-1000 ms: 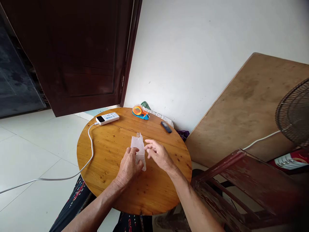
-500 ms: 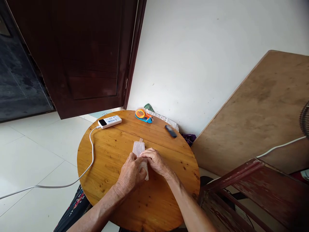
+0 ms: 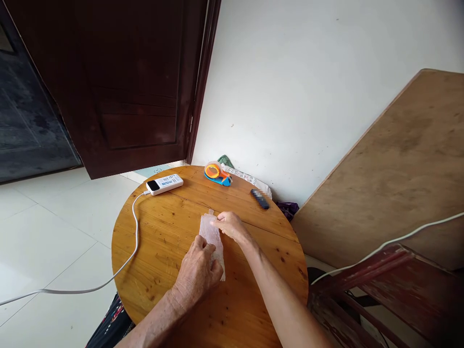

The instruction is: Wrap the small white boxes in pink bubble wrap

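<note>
A small translucent plastic packet (image 3: 210, 232) lies on the round wooden table (image 3: 163, 232). My left hand (image 3: 197, 271) presses down on its near end with curled fingers. My right hand (image 3: 228, 225) pinches the packet's far end, fingers closed on the edge by a small tape tab.
A white power bank (image 3: 165, 183) with a white cable (image 3: 134, 227) lies at the table's far left. An orange and blue tape dispenser (image 3: 216, 172) and a small dark object (image 3: 260, 199) sit at the far edge. A leaning wooden board (image 3: 391, 164) and a dark red chair (image 3: 391, 285) stand right.
My right hand came down onto the packet, then slid along it to the far end. My left hand shifted toward the near end. The camera drifted slightly.
</note>
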Action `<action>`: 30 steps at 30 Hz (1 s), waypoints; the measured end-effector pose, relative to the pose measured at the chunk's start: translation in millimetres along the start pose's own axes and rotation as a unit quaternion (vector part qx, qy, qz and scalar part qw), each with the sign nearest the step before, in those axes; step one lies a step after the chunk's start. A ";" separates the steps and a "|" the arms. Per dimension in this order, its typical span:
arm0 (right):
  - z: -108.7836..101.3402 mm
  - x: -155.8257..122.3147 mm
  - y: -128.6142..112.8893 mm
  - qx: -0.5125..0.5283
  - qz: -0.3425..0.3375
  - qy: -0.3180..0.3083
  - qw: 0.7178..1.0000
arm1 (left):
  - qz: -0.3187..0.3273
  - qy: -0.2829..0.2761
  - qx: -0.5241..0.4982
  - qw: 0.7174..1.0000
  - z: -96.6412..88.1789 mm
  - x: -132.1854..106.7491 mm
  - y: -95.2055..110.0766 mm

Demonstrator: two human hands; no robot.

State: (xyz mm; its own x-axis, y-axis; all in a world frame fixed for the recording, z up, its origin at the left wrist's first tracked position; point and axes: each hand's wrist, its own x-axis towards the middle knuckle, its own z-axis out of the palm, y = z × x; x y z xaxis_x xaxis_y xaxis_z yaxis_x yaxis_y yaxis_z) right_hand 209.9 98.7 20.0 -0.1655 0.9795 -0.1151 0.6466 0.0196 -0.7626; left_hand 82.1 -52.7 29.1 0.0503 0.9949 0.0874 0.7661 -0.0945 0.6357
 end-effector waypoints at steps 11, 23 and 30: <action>-2.0 -5.2 -1.7 0.075 -0.026 0.050 0.996 | 0.026 -0.033 -0.012 0.999 -5.2 10.1 -2.1; -4.6 -14.9 -0.9 0.128 -0.052 0.073 0.988 | 0.047 -0.030 0.042 0.998 -9.2 16.4 -0.1; -24.6 -57.1 -26.3 0.215 -0.144 0.002 0.966 | 0.054 0.014 -0.037 0.998 4.1 15.5 -14.2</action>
State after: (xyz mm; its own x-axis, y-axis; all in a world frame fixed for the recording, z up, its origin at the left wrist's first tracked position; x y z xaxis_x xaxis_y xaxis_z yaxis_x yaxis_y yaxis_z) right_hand 220.7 47.2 62.3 -0.2888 0.9468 0.1422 0.2058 0.2064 -0.9566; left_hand 74.6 -35.8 18.3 0.1118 0.9775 0.1787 0.7080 -0.2046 0.6759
